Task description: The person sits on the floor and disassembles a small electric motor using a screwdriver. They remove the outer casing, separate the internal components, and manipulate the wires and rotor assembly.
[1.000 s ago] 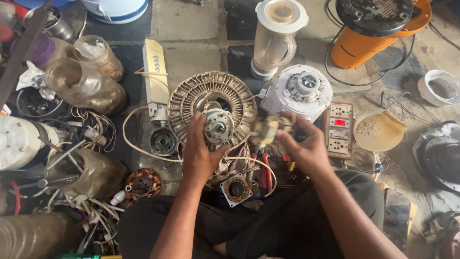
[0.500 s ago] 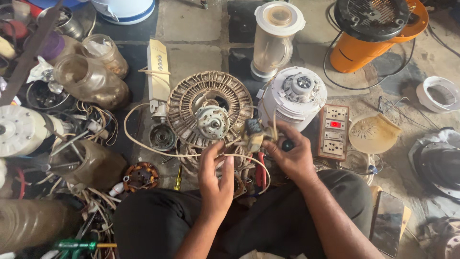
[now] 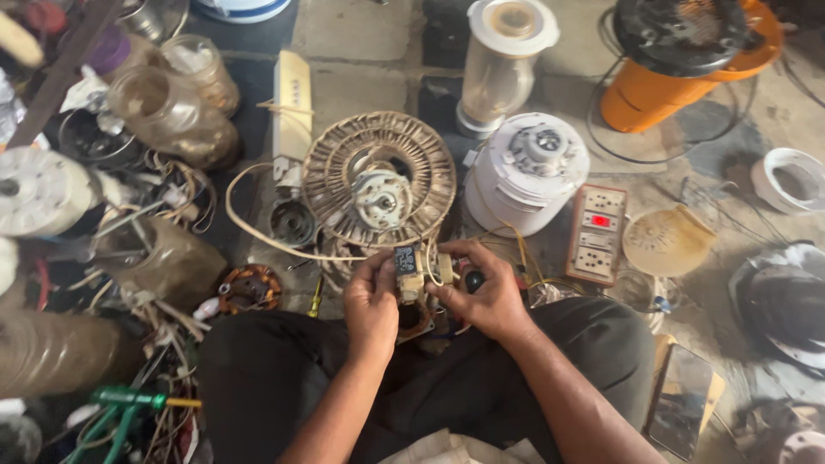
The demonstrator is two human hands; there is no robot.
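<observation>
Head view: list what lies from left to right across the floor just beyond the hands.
Small round copper-wound coil → round ribbed fan motor housing → white cylindrical mixer base → white switch-and-socket board with red light → flat tan plastic disc → white ring.

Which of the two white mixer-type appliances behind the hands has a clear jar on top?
The far one, the blender with the clear jar. The squat white motor base nearer the right hand has its top bare.

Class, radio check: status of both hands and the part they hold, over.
Left hand and right hand both gripping small switch part over lap. Fan motor just beyond, untouched. Yellow wires trail alongside; nothing blocking.
</observation>
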